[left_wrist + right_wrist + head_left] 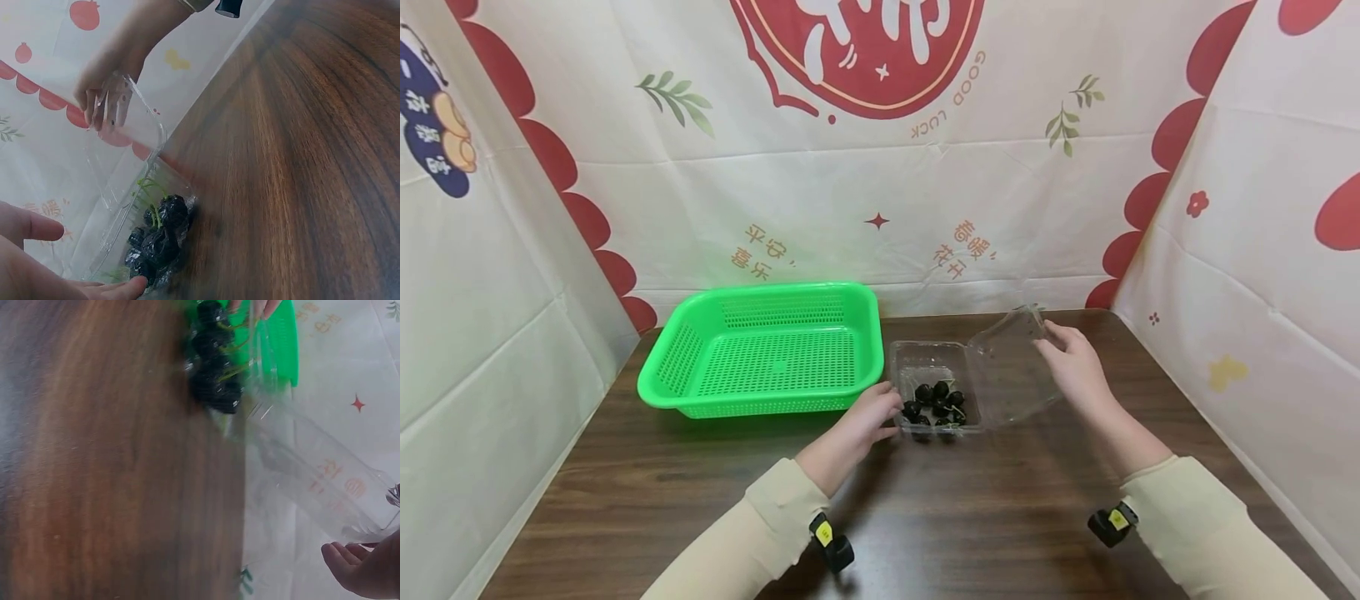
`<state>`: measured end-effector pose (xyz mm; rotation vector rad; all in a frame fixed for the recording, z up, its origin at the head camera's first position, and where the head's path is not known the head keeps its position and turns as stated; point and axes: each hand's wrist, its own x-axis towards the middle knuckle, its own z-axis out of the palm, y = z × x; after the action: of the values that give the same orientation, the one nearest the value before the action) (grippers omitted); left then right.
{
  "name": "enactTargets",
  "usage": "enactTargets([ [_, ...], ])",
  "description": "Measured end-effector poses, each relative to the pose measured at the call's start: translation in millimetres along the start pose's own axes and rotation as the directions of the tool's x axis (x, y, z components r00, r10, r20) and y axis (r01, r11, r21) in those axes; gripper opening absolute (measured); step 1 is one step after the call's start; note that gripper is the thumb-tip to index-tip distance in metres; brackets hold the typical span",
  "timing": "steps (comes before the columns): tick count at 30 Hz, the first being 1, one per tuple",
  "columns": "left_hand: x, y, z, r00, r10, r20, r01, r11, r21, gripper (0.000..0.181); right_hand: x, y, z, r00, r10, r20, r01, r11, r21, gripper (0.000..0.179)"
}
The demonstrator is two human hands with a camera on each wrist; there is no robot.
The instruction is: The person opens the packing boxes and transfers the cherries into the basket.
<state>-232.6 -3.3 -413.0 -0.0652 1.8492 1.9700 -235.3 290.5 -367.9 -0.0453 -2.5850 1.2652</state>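
Observation:
A clear plastic clamshell box [928, 354] lies on the table with its lid [1011, 367] swung up to the right. Dark round fruits with thin green stems, which look like cherries [940, 404], sit at the box's near end. My left hand [872, 412] is at the box's left side, its fingers spread and fairly straight; in the left wrist view one fingertip [136, 286] reaches beside the fruit. At the lid's outer edge, my right hand [1073, 367] pinches the plastic between thumb and fingers, holding the lid tilted above the table.
A green plastic basket [655, 387] with a perforated bottom stands just left of the box. The dark wooden table [700, 500] stretches toward me. Printed white cloth [850, 192] rises behind and on both sides. Each wrist wears a small black camera.

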Motion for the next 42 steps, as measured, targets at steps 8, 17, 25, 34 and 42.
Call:
enactTargets([
  [8,-0.6,-3.5,-1.7,0.999,-0.012,-0.040,0.011,1.000,-0.020,0.078,-2.3,22.8,2.2,0.999,0.040,-0.023,-0.039,0.999,0.015,0.051],
  [17,0.3,-5.8,-1.5,0.999,-0.016,-0.032,0.016,1.000,-0.014,0.082,-0.4,46.9,6.1,0.997,0.056,-0.045,-0.057,0.998,-0.029,0.048],
  [25,3.2,-6.2,-1.2,0.999,-0.013,-0.043,0.012,1.000,-0.009,0.081,-4.3,64.5,11.2,0.997,0.076,0.017,-0.073,0.990,-0.121,0.049],
  [34,0.2,-3.0,0.9,0.999,-0.037,-0.033,0.037,0.999,-0.001,0.079,0.0,74.6,19.5,0.972,0.150,0.179,-0.106,0.966,-0.235,0.059],
  [42,1.5,-3.6,2.4,0.998,-0.035,-0.045,0.036,0.999,0.014,0.078,5.7,79.3,23.0,0.954,0.184,0.236,-0.118,0.956,-0.269,0.062],
])
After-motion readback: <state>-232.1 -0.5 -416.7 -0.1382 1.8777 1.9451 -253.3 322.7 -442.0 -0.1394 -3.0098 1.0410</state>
